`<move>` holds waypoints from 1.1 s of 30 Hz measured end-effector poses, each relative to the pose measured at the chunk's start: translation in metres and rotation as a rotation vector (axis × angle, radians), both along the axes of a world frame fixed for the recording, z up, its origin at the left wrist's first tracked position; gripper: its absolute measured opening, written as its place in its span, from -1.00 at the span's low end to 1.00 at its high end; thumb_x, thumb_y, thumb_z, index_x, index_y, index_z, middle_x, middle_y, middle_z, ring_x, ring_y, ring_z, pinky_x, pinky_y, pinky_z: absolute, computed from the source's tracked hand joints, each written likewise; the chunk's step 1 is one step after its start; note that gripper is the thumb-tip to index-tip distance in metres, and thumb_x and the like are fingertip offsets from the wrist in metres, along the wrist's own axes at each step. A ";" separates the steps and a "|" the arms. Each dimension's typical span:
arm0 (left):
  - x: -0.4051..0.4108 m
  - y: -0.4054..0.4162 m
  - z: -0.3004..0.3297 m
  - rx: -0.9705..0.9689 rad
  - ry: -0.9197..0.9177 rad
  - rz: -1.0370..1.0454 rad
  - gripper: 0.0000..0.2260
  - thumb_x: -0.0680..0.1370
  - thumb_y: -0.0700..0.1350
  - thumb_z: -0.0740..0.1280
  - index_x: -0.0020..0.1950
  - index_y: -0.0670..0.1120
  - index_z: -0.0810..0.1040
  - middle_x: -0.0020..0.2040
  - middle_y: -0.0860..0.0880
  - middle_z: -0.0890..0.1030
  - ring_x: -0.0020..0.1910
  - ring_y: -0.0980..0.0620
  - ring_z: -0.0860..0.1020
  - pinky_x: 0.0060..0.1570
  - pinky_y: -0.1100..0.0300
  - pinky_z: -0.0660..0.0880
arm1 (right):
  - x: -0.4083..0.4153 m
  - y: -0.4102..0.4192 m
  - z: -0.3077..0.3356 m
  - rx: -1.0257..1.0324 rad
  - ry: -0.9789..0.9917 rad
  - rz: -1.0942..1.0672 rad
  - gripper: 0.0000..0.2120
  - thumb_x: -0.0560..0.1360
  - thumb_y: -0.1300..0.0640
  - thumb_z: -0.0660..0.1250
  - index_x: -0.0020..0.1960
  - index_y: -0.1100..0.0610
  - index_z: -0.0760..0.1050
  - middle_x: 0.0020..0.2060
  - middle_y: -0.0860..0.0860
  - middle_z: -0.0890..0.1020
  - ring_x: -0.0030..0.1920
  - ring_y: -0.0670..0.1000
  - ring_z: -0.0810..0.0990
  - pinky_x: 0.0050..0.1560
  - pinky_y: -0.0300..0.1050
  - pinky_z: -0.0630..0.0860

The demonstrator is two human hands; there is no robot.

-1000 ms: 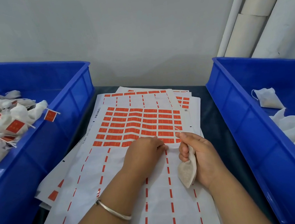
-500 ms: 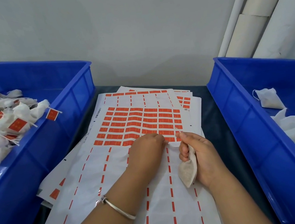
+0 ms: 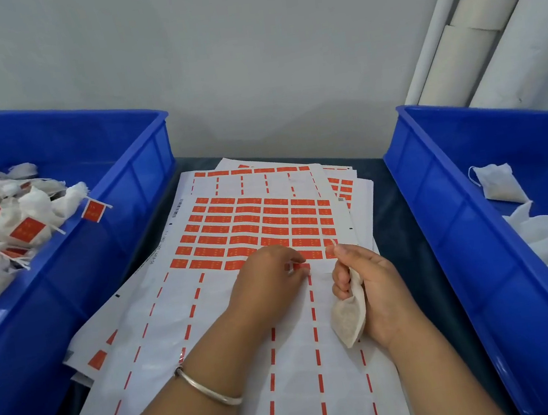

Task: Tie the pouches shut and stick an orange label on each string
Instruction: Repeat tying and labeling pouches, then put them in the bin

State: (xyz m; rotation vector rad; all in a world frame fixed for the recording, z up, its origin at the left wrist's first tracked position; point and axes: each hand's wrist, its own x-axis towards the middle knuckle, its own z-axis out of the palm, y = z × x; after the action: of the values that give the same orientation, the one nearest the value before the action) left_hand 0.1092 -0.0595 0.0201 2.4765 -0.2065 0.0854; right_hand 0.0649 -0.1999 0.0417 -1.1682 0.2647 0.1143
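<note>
Pouch (image 3: 349,315): soft, light, limp fabric, gripped in curled right hand (image 3: 374,293) above label sheet (image 3: 284,361); string end (image 3: 333,242) pinched at fingertips. Left hand (image 3: 268,284) pinching an orange label (image 3: 299,266) at sheet's lowest printed row. Thin, tacky, easily creased; probably best lifted by one corner. Keep string taut; hold pouch at neck.
</note>
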 end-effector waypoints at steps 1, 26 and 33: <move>0.000 0.000 0.000 0.018 -0.008 -0.022 -0.80 0.53 -0.01 0.33 0.13 0.05 0.61 0.12 0.09 0.61 -0.08 0.16 0.49 0.07 0.28 0.43 | 0.000 0.000 0.000 0.010 -0.003 -0.003 -0.78 0.30 0.04 0.44 -0.08 0.09 0.68 -0.43 0.08 0.54 -0.52 -0.06 0.43 -0.48 -0.25 0.42; 0.003 0.004 0.007 -0.477 -0.041 0.337 -0.79 0.58 -0.08 0.23 -0.25 0.09 0.40 -0.26 0.15 0.49 -0.30 0.11 0.50 -0.37 0.39 0.35 | -0.018 0.012 0.024 0.307 -0.257 0.143 -0.90 0.31 0.09 0.40 -0.23 0.10 0.65 -0.43 0.06 0.56 -0.42 -0.03 0.53 -0.27 -0.16 0.58; -0.003 0.011 0.025 -0.953 0.049 0.387 -0.86 0.58 -0.04 0.24 -0.16 0.05 0.52 -0.20 0.08 0.61 -0.18 0.06 0.61 -0.18 0.20 0.59 | -0.012 0.018 0.008 0.177 -0.138 0.126 -0.82 0.37 0.13 0.35 -0.07 0.12 0.64 -0.25 0.15 0.66 -0.32 0.02 0.63 -0.24 -0.15 0.59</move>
State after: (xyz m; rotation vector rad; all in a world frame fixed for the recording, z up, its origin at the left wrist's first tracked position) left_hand 0.1067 -0.0485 0.0455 1.5329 0.2850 0.2261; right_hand 0.0526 -0.1816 0.0497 -1.0117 0.0571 0.1634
